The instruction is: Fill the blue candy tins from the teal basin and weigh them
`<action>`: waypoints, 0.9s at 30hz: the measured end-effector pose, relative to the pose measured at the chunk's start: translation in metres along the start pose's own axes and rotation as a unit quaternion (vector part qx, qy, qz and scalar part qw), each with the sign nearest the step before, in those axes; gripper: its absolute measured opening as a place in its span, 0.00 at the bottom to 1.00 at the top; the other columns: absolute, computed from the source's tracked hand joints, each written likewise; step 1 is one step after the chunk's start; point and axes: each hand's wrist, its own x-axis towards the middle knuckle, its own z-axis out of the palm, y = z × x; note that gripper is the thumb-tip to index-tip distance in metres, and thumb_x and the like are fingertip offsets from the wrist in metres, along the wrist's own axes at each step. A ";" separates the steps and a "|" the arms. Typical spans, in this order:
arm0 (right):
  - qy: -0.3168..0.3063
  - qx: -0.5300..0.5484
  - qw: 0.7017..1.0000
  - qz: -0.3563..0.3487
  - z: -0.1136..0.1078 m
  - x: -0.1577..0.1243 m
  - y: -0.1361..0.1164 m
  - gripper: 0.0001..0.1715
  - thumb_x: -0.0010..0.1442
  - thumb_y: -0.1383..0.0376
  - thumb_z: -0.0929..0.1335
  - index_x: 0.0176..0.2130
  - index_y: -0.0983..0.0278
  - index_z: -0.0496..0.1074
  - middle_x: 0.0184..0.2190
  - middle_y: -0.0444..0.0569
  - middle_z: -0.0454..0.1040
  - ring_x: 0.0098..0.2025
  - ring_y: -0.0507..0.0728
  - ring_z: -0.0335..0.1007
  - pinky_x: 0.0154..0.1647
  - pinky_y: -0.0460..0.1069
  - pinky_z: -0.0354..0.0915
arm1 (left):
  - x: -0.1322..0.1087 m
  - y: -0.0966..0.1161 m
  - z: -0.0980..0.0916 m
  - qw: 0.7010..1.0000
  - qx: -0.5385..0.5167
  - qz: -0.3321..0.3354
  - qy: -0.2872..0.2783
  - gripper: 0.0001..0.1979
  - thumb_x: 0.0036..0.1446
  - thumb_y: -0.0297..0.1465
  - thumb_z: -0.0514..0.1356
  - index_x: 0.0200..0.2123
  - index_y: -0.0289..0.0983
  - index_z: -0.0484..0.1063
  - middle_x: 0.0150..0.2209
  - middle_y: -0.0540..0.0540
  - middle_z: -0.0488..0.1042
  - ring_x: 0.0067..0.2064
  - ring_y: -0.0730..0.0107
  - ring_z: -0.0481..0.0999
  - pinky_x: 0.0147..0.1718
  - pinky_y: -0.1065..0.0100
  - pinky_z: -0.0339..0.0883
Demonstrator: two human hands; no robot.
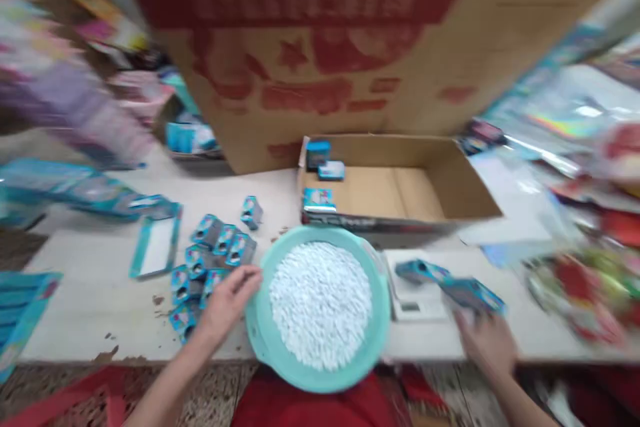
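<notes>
A teal basin (pixel 320 307) full of small white pieces stands at the table's front edge. At its left rim is my left hand (pixel 227 300), thumb and fingertips pressed together at the rim. Just left of it several small blue and grey boxes (pixel 205 260) lie grouped. On the right, my right hand (pixel 487 340), blurred, has its fingers around a blue and grey box (pixel 473 297). Another such box (pixel 420 271) rests on a white scale (pixel 415 307), close to the held one.
Behind the basin sits an open shallow cardboard box (pixel 400 193) with a few small blue boxes at its left end. A large carton (pixel 320 47) rises behind. Flat teal cartons (pixel 75 187) lie left; plastic bags (pixel 580 293) lie right.
</notes>
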 end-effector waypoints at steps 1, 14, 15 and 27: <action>-0.021 -0.013 0.999 0.042 -0.004 -0.021 0.016 0.29 0.64 0.51 0.64 0.57 0.64 0.66 0.59 0.59 0.63 0.60 0.66 0.60 0.57 0.63 0.59 | 0.008 0.002 0.001 1.000 0.020 -0.001 -0.024 0.24 0.49 0.52 0.58 0.36 0.39 0.75 0.35 0.48 0.76 0.38 0.63 0.74 0.38 0.68 0.69; 0.013 0.053 0.984 0.168 0.002 -0.035 0.033 0.35 0.64 0.47 0.57 0.61 0.65 0.63 0.65 0.54 0.58 0.65 0.67 0.47 0.62 0.61 0.46 | 0.010 0.007 0.071 0.969 0.152 0.048 -0.190 0.25 0.49 0.54 0.57 0.37 0.40 0.75 0.37 0.45 0.78 0.39 0.59 0.77 0.37 0.65 0.71; 0.016 0.057 0.984 0.169 0.003 -0.035 0.034 0.35 0.64 0.47 0.57 0.61 0.65 0.63 0.64 0.53 0.58 0.64 0.67 0.47 0.62 0.61 0.46 | 0.009 0.011 0.078 0.966 0.154 0.063 -0.196 0.24 0.50 0.54 0.57 0.37 0.40 0.75 0.37 0.45 0.78 0.39 0.59 0.77 0.37 0.66 0.71; 0.029 0.101 0.977 0.186 0.001 -0.032 0.035 0.33 0.63 0.48 0.62 0.61 0.62 0.63 0.64 0.51 0.60 0.64 0.64 0.45 0.63 0.57 0.41 | 0.056 0.132 0.178 0.861 0.223 0.359 -0.283 0.20 0.61 0.42 0.53 0.54 0.41 0.64 0.50 0.44 0.72 0.46 0.62 0.74 0.45 0.62 0.69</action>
